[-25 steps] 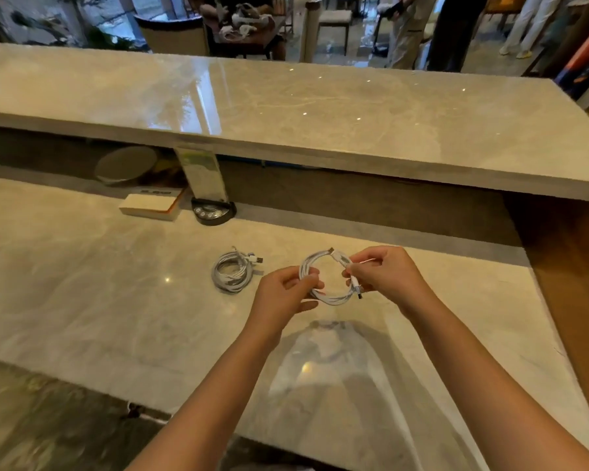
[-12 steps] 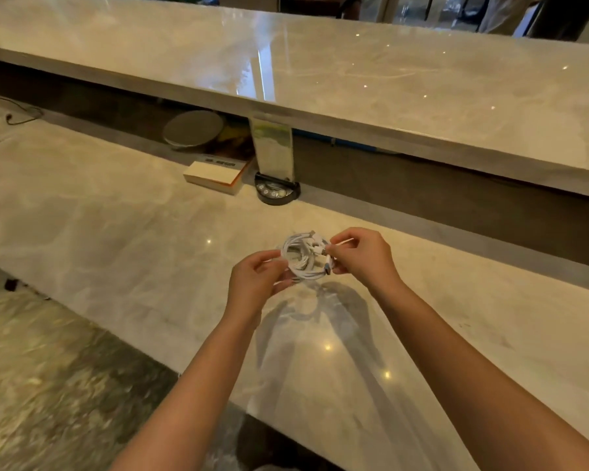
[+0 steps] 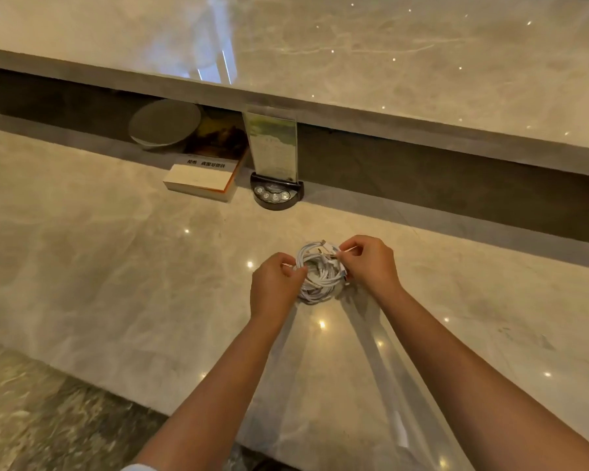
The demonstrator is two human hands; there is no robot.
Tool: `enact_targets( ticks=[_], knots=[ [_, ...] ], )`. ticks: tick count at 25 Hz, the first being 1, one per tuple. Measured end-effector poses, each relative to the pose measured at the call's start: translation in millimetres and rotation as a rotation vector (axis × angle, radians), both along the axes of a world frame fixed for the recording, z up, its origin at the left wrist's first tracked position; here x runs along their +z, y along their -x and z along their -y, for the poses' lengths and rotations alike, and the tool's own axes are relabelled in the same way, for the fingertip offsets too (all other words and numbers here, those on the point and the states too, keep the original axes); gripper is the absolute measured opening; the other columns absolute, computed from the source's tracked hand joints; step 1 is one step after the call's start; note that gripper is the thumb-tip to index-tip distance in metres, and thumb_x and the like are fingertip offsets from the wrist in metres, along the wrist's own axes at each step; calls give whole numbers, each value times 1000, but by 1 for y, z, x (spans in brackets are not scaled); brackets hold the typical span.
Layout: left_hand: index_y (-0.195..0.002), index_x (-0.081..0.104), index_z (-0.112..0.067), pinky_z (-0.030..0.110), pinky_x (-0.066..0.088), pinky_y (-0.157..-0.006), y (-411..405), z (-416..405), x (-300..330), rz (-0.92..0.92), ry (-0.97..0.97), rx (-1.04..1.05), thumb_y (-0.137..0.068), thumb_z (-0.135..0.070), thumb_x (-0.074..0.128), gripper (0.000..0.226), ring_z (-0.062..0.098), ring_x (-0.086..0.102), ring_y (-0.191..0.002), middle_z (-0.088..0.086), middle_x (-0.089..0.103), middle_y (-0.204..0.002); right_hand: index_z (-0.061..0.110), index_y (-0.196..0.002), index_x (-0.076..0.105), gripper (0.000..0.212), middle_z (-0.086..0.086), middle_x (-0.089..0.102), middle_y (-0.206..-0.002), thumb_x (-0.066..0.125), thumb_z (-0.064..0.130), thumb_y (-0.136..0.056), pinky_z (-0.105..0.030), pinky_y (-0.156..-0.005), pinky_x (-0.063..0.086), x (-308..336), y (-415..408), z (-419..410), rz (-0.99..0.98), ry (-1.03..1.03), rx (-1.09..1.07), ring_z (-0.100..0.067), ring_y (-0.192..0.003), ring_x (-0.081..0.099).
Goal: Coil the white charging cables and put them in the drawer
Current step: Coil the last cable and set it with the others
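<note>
The bundle of coiled white charging cables (image 3: 320, 273) is pinched from both sides by the left hand (image 3: 275, 283) and right hand (image 3: 371, 263), presumably so the loops cannot spring open. It is held low over the glossy beige marble tabletop (image 3: 116, 266); contact cannot be told.

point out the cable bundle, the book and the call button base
white cable bundle (image 3: 320, 277), head view, on the coiled loops between both hands
book (image 3: 201, 178), head view, on its white page edge
call button base (image 3: 275, 196), head view, on the row of buttons
</note>
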State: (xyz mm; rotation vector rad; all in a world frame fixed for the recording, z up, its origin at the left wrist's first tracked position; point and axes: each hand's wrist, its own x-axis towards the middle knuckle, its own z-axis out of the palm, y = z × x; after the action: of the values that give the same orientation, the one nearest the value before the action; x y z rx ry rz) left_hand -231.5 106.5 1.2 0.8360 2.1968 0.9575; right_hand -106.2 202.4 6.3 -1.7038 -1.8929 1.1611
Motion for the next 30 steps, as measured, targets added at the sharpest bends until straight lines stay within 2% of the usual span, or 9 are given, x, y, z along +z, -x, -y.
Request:
enact_targets(
  ticks=[3,6,10,13,16,21,24,26,30],
  knots=[
    [-94,64,-14,24,42,-62,8,0,-8,-105,14,-62,-77,-25,71,21,19,60,-79,9,61,-95,17,-90,68,10,-4,69,-80,63,17,-82,-31,-66,50,-4,7,5,86,-90,25,-20,-74,62],
    [-89,57,-16,18,39,-57,9,0,-9,-28,22,-77,-78,-16,68,15,17,60,-79,7,64,-95,18,-92,68,11,2,65,-78,64,18,-82,-28,-66,46,-9,5,13,81,-148,14,-18,-80,60],
    [-93,57,-15,13,39,-58,5,2,-10,13,8,-67,-78,-13,68,18,15,58,-78,1,62,-93,16,-88,70,10,-1,66,-85,70,14,-79,-20,-70,38,-22,-3,24,-19,-255,-56,-19,-92,55],
    [-96,65,-8,13,41,-59,3,3,-7,1,0,-59,-78,-10,68,18,16,58,-76,2,61,-85,16,-87,64,7,-2,60,-94,67,13,-81,-8,-65,36,-22,0,25,-126,-79,-95,-13,-89,51],
    [-97,70,-7,27,48,-65,1,4,1,-10,-8,-62,-78,-9,66,19,17,60,-74,3,64,-81,14,-86,58,6,4,60,-82,64,14,-84,-15,-58,42,-17,2,23,-169,81,-85,-11,-80,57],
    [-100,71,-9,29,52,-79,9,-3,11,101,25,-22,-77,-8,66,24,16,64,-83,6,70,-89,13,-84,64,7,2,63,-87,69,15,-80,-31,-74,51,4,-4,13,-111,-25,-24,-15,-85,60],
    [-78,72,-18,42,56,-82,21,-11,12,181,25,-3,-73,-4,65,16,25,68,-81,13,73,-83,15,-79,67,8,-1,66,-83,71,21,-79,-40,-73,57,10,10,2,-65,-38,12,-20,-77,64],
    [-67,69,-24,47,56,-81,26,-13,9,183,61,-11,-72,-3,64,22,29,68,-80,17,72,-82,13,-77,67,12,-3,67,-77,71,25,-79,-43,-72,57,6,18,0,-20,-9,17,-22,-73,65],
    [-91,74,-9,40,54,-77,27,-9,-2,225,114,-30,-76,-2,62,21,19,61,-68,7,69,-74,15,-72,64,15,-5,68,-76,69,26,-80,-40,-71,55,-11,19,6,0,22,-1,-24,-77,65]
  ],
)
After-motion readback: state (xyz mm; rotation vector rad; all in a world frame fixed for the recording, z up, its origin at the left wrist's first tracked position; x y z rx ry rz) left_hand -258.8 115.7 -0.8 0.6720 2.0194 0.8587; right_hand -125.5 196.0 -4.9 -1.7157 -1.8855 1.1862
